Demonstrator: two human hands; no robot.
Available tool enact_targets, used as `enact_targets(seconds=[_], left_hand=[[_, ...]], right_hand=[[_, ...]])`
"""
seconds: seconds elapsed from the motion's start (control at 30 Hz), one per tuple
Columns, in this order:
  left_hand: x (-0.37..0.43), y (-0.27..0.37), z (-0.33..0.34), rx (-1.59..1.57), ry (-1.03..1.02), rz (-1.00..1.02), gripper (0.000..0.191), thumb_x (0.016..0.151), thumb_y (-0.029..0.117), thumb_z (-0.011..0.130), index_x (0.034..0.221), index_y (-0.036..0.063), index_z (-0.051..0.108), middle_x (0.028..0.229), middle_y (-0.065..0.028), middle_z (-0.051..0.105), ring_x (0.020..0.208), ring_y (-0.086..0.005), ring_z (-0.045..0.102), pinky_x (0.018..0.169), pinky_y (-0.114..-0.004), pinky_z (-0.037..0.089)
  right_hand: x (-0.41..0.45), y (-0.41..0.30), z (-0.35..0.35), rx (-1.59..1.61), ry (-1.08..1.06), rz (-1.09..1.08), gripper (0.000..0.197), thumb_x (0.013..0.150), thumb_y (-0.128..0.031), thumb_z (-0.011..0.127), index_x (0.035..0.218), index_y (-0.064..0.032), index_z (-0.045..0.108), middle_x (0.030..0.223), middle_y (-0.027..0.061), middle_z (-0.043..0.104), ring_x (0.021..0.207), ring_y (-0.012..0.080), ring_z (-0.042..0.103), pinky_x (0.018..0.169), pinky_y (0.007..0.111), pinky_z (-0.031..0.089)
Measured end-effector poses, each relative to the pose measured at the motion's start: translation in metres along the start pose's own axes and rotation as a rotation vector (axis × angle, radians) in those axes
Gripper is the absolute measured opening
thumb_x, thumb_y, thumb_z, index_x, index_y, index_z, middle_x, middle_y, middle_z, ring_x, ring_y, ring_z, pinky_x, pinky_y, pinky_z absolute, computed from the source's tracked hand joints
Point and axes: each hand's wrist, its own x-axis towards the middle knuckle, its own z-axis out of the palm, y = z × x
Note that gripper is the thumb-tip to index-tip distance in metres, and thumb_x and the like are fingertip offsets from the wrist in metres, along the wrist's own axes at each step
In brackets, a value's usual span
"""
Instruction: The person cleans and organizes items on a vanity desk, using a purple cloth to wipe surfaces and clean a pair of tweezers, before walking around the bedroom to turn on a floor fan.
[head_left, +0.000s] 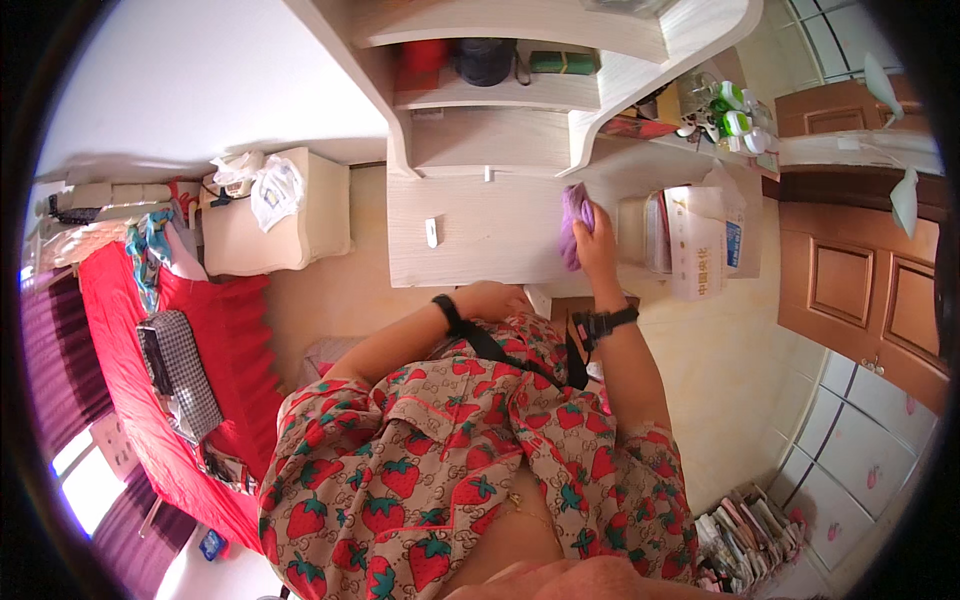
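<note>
A bunched purple cloth (574, 229) is gripped in my right hand (594, 236), over the right part of the light wood-grain desk (472, 259). My left hand (495, 300) rests at my lap by the desk's front edge; its fingers are partly hidden, and whether it holds anything does not show. A small white object (431, 232) lies on the left part of the desktop. Another small white piece (489, 174) stands near the back, below the shelves. Both wrists wear black bands.
Shelves (495, 94) with a dark round bag rise behind the desk. To the right are a plastic bin (637, 232) and a white paper bag (694, 244). A cream cabinet (251, 244) with plastic bags and a red-covered bed (225, 330) stand at left.
</note>
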Motion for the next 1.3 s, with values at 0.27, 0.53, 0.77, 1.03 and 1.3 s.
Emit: enact_targets(seconds=[0.27, 0.53, 0.77, 1.03, 1.3], left_hand=[[-0.11, 0.03, -0.046, 0.086, 0.967, -0.854, 0.043, 0.086, 0.029, 0.061, 0.12, 0.0121, 0.042, 0.074, -0.0129, 0.063, 0.069, -0.032, 0.063, 0.06, -0.042, 0.049], [-0.092, -0.012, -0.062, 0.27, 1.063, -0.812, 0.039, 0.086, 0.029, 0.059, 0.114, 0.0095, 0.04, 0.08, -0.019, 0.064, 0.074, -0.0383, 0.063, 0.063, -0.045, 0.05], [-0.095, -0.028, -0.059, 0.127, 1.109, -0.802, 0.017, 0.088, 0.017, 0.049, 0.101, 0.0068, 0.046, 0.078, -0.0198, 0.064, 0.075, -0.0369, 0.063, 0.064, -0.046, 0.05], [-0.127, -0.017, -0.039, -0.231, 1.414, -0.65, 0.011, 0.086, 0.011, 0.054, 0.095, 0.0048, 0.053, 0.074, -0.0126, 0.06, 0.069, -0.0266, 0.061, 0.064, -0.037, 0.048], [-0.136, 0.014, -0.027, -0.9, 1.553, -0.499, 0.013, 0.086, 0.008, 0.052, 0.098, 0.0026, 0.048, 0.071, 0.0005, 0.052, 0.063, -0.0073, 0.049, 0.055, -0.021, 0.039]], right_hand=[[-0.004, -0.019, 0.059, -0.422, -0.061, -0.212, 0.046, 0.079, -0.019, 0.058, 0.124, -0.0082, 0.053, 0.131, 0.0109, 0.051, 0.115, 0.0304, 0.052, 0.093, 0.04, 0.045], [-0.054, -0.064, 0.083, -0.358, -0.413, -0.319, 0.052, 0.075, -0.022, 0.061, 0.124, -0.0082, 0.053, 0.131, 0.0117, 0.049, 0.115, 0.0325, 0.051, 0.093, 0.042, 0.045], [-0.068, -0.058, 0.082, -0.494, -0.586, -0.409, 0.078, 0.066, -0.026, 0.069, 0.135, -0.0051, 0.04, 0.139, 0.0189, 0.038, 0.117, 0.0415, 0.047, 0.096, 0.046, 0.043], [-0.055, -0.098, 0.058, -0.588, -0.768, -0.433, 0.104, 0.05, -0.024, 0.085, 0.138, -0.0053, 0.035, 0.143, 0.0199, 0.034, 0.13, 0.0419, 0.033, 0.108, 0.047, 0.03], [-0.069, -0.064, 0.082, -0.535, -0.512, -0.715, 0.097, 0.052, -0.022, 0.083, 0.136, -0.0061, 0.038, 0.139, 0.0185, 0.039, 0.127, 0.0392, 0.036, 0.103, 0.049, 0.032]])
